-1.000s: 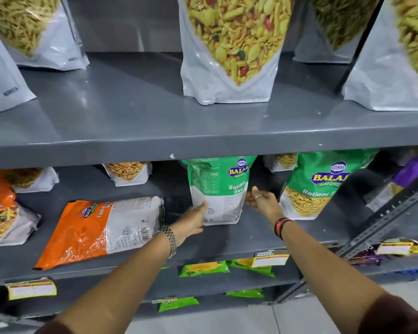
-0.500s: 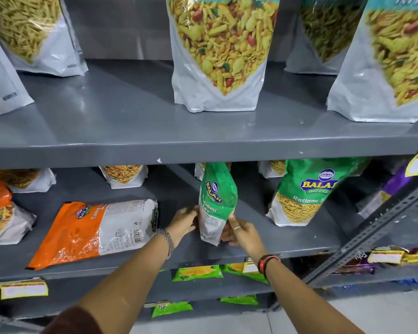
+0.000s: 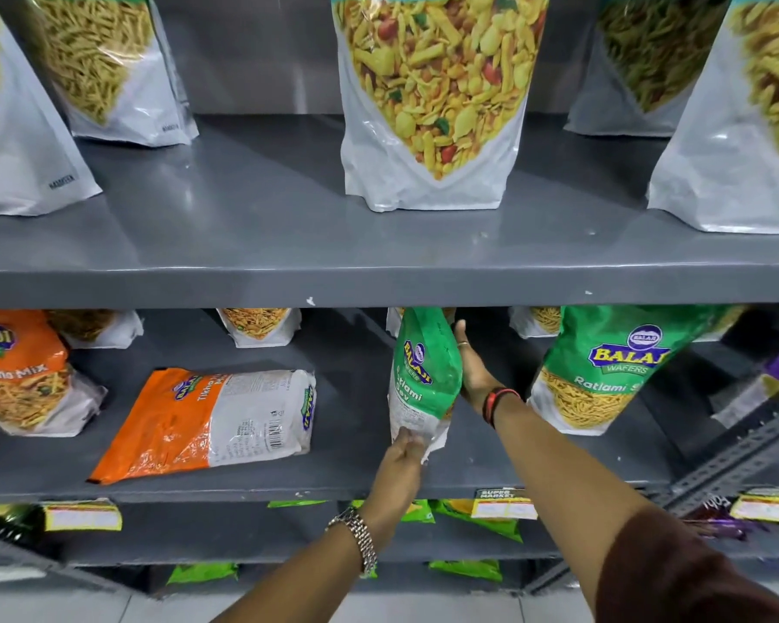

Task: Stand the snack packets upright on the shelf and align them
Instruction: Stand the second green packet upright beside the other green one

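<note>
A green Ratlami Sev packet (image 3: pixel 423 375) stands upright on the middle grey shelf (image 3: pixel 477 469), turned edge-on to me. My left hand (image 3: pixel 403 456) pinches its white bottom corner. My right hand (image 3: pixel 471 366) presses flat against its right side, fingers reaching up to the top. A second green Ratlami Sev packet (image 3: pixel 612 366) stands upright to the right. An orange and white packet (image 3: pixel 212 420) lies flat on the same shelf to the left. Another orange packet (image 3: pixel 19 375) stands at the far left.
Large white pouches (image 3: pixel 432 101) of snack mix stand on the upper shelf (image 3: pixel 289 245). Small white pouches (image 3: pixel 257 326) line the back of the middle shelf. Green packets (image 3: pixel 482 519) and price labels (image 3: pixel 504 505) sit on the lower shelf. A slotted metal upright (image 3: pixel 738 456) runs at the right.
The green packet went from facing me to edge-on. My right hand moved from its lower front up its right side, and my left hand dropped to its bottom corner.
</note>
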### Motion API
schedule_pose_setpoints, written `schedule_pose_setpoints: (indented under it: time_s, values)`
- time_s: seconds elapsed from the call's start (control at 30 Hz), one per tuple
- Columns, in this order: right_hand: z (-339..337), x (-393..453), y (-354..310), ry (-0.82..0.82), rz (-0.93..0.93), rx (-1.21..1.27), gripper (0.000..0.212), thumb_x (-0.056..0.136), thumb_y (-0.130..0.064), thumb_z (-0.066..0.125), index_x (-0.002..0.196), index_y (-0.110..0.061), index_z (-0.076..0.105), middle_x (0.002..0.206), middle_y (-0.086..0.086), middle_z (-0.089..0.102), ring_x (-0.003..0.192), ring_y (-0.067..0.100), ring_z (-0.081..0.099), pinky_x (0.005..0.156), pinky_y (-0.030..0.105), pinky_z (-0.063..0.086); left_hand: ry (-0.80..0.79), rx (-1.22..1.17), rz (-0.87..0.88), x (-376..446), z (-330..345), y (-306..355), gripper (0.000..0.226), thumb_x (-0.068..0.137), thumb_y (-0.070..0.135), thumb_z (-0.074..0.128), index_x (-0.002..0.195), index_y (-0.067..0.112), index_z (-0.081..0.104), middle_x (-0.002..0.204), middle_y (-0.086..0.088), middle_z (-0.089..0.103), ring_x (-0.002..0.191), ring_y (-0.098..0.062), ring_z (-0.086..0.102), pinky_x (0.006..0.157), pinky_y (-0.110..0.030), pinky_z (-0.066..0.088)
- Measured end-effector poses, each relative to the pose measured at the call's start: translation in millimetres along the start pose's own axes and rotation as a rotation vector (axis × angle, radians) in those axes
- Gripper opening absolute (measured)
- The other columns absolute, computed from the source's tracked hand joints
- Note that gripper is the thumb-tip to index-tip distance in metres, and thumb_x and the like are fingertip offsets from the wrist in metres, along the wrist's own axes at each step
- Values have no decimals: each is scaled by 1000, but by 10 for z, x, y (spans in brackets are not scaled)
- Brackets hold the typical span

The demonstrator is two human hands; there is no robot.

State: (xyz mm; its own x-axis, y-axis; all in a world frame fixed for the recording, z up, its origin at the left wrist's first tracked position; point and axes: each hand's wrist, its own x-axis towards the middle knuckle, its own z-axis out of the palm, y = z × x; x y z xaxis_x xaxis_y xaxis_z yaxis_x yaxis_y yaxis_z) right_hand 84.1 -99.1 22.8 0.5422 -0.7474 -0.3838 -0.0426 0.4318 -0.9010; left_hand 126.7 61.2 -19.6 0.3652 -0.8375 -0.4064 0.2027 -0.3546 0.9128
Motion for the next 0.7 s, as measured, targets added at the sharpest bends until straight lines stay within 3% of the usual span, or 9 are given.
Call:
schedule_pose_setpoints:
  time_s: [0.07,0.13,0.2,0.3,0.4,0.47,0.57,0.63,0.7]
  values:
    - [32,-30,-9,55,0,-9,72,93,-57,8,134,-12,47,140,12,50,128,23,47,106,29,35,16,-42,1,28,21,38,22,95,33,44,106,21,58,117,-1,61,103,-18,59,96,-30,46]
    - [-21,-96,22,151,1,-83,71,93,-56,8,131,-14,51,135,9,54,121,19,51,101,28,36,73,-115,-12,64,4,73,47,94,43,41,129,15,51,132,-6,58,122,-25,54,109,-41,39]
    - [-116,-209,68,201,-15,-129,69,94,-56,8,128,-18,54,132,9,57,116,20,53,102,33,37,107,-191,5,126,-16,145,54,95,46,33,138,16,44,140,-3,52,128,-21,49,114,-42,34]
    - [-238,-408,173,292,-55,-88,58,95,-52,13,101,-21,62,118,11,62,110,24,57,102,42,43,86,-396,29,297,-36,300,54,97,45,23,135,14,45,138,-2,50,118,-18,53,96,-29,48]
    - [-308,-566,272,308,-82,-76,50,95,-52,15,83,-32,59,102,2,62,96,19,60,84,34,48,88,-405,21,468,-57,441,54,96,49,19,131,21,48,140,-5,51,118,-17,53,91,-26,43]
    - [-382,-631,308,298,-70,-98,52,95,-52,15,90,-28,61,103,2,62,90,16,60,80,34,50,118,-385,4,580,-62,504,56,95,51,20,132,20,48,144,-6,48,120,-15,50,96,-28,39]
    - [-475,-662,346,298,-36,-169,55,96,-50,20,111,-15,59,115,11,61,105,26,58,91,41,46,139,-410,-16,659,-69,495,61,94,52,20,139,17,41,149,-5,41,136,-20,40,103,-29,33]
    - [-503,-688,372,296,27,-248,47,98,-40,30,118,-7,57,123,20,60,113,34,57,93,46,48,167,-419,-20,623,-82,402,62,95,51,20,142,13,36,150,-6,39,139,-21,37,101,-26,31]
    - [-465,-718,429,226,120,-346,36,98,-24,38,117,-1,57,127,25,58,106,36,59,92,45,49,210,-443,-38,524,-141,269,64,96,49,21,144,8,30,153,-9,33,142,-22,30,107,-27,27]
